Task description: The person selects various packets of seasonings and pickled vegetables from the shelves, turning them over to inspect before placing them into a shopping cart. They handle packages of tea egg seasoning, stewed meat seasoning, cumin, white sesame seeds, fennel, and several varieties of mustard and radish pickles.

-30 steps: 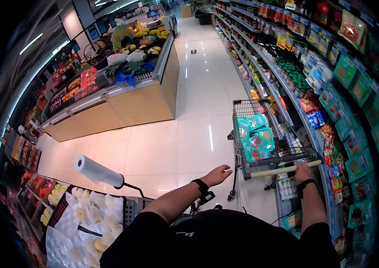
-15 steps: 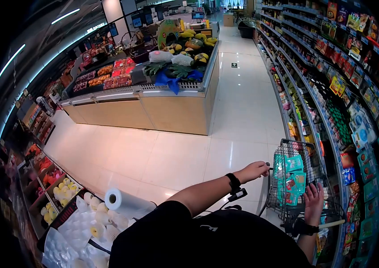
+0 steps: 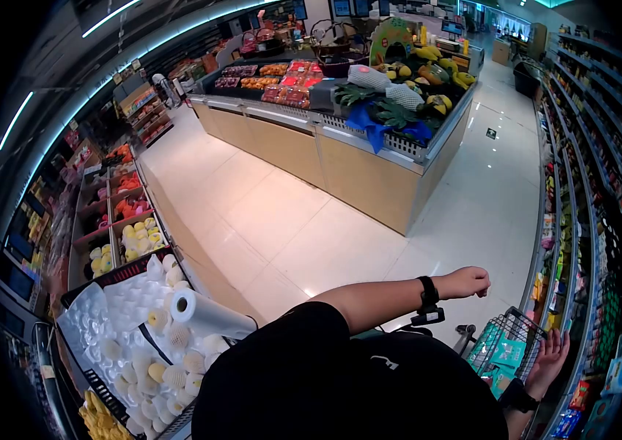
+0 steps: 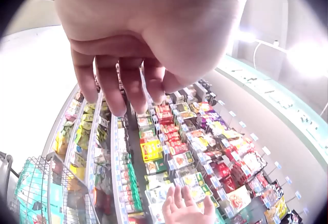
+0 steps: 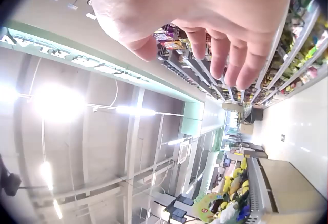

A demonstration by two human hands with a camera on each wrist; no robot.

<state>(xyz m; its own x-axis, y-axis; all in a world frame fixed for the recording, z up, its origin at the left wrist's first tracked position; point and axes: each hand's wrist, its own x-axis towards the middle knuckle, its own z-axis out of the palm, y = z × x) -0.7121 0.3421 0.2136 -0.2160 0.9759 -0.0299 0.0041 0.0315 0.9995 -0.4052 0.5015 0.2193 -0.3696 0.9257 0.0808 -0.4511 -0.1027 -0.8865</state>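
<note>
My left hand (image 3: pixel 466 282) is held out over the floor in front of my body, its fingers hanging loosely bent around nothing. In the left wrist view its fingers (image 4: pixel 110 86) droop before the shelves. My right hand (image 3: pixel 550 358) is raised with fingers extended and apart, beside the wire shopping cart (image 3: pixel 522 317) at the lower right. Teal-green packets (image 3: pixel 509 352) lie inside the cart. The right wrist view shows the right hand's fingers (image 5: pixel 220 55) spread and holding nothing. My arm and body hide the cart's handle.
Shelves of packaged goods (image 3: pixel 604 220) line the right side. Ahead stands a wood-panelled fruit counter (image 3: pixel 369 176). At the left are a crate of net-wrapped fruit (image 3: pixel 179 337), a plastic bag roll (image 3: pixel 201 312) and fruit bins (image 3: pixel 138 238). Tiled floor (image 3: pixel 289 213) runs between them.
My right hand has let go of the cart handle and lifted with its fingers spread. The head view has turned left, so the cart and shelves now sit farther right.
</note>
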